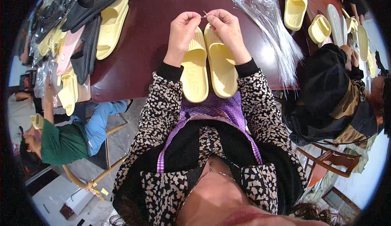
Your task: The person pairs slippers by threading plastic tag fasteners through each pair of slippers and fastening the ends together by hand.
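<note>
Dark red worktop (142, 42): one pair of yellow slippers (208, 65) lies side by side at the near edge, apparently not yet fastened. Left hand (181, 32) and right hand (228, 30) meet above the toes, pinching a thin clear tie (203, 14) between fingertips.

Small footwear packing workshop: long dark red table (142, 42) heaped with yellow, pink, black foam slippers (87, 18), bundle of clear plastic tag ties (273, 26), seated co-workers (65, 140) on both sides handling slippers, wooden chairs (330, 159)
</note>
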`<move>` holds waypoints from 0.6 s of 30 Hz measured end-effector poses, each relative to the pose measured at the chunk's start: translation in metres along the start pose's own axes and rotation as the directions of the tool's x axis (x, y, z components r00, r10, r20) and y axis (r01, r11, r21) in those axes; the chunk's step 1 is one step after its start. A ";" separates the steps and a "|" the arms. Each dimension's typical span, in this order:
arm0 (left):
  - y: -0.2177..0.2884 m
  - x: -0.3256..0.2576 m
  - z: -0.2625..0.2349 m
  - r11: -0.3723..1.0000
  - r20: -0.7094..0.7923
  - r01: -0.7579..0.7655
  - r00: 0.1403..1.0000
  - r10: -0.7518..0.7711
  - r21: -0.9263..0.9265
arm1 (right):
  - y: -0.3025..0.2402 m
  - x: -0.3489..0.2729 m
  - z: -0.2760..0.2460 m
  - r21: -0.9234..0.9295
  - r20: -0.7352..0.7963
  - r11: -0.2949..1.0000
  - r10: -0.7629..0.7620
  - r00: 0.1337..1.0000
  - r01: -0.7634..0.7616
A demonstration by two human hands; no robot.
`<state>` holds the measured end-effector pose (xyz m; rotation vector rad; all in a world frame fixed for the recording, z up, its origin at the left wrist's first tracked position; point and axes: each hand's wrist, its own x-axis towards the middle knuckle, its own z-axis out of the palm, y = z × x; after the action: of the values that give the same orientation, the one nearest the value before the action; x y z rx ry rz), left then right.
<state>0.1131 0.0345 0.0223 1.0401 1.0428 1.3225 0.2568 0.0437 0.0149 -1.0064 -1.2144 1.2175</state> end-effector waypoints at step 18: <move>-0.005 0.000 0.000 0.985 0.030 -0.066 0.998 0.062 0.157 | -0.002 0.003 0.001 -0.054 0.023 0.998 0.014 1.000 -0.013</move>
<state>0.1138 0.0340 0.0177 1.2151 1.1170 1.2909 0.2556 0.0459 0.0171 -1.0442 -1.2668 1.2157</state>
